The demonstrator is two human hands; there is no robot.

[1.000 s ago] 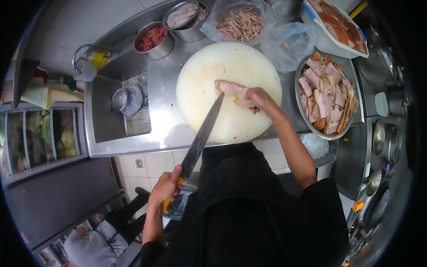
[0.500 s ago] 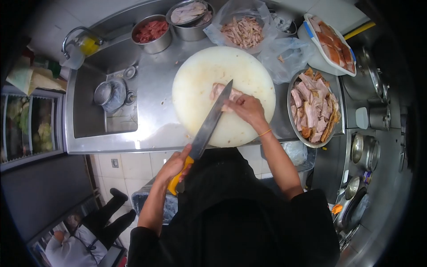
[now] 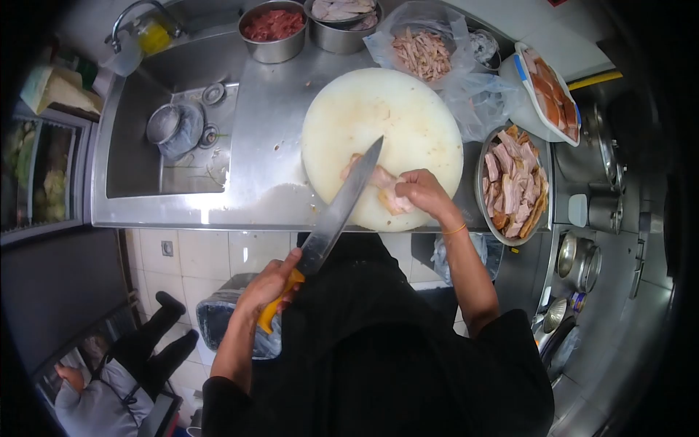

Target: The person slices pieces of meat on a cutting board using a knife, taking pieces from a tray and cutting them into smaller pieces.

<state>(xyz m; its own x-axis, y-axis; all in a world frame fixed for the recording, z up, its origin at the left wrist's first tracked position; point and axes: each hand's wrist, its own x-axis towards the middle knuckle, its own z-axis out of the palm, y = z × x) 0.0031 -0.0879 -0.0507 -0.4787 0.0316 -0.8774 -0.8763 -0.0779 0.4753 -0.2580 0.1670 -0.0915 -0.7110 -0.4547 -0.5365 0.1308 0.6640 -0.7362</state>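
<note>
My left hand point(image 3: 268, 290) is wrapped round the yellow handle of a large knife point(image 3: 341, 210), below the counter's front edge. The blade slants up and right over the round white cutting board point(image 3: 426, 109), its tip near the board's middle. A piece of pale meat point(image 3: 394, 201) lies on the board, partly hidden behind the blade. My right hand point(image 3: 426, 195) has its fingers closed on the meat's right side. Beside that hand, on the right, stands a metal bowl point(image 3: 482, 191) of cut meat pieces.
At the back are a pot of red meat point(image 3: 273, 49), a pot of pale meat point(image 3: 342, 40) and a bag of meat strips point(image 3: 422, 54). A white tub point(image 3: 528, 98) stands back right. The sink point(image 3: 116, 156) is at left. Another person point(image 3: 120, 386) is at lower left.
The whole view has shifted. My right hand has moved toward the board's front edge, and the meat under it now reaches further forward. The knife still crosses the meat.
</note>
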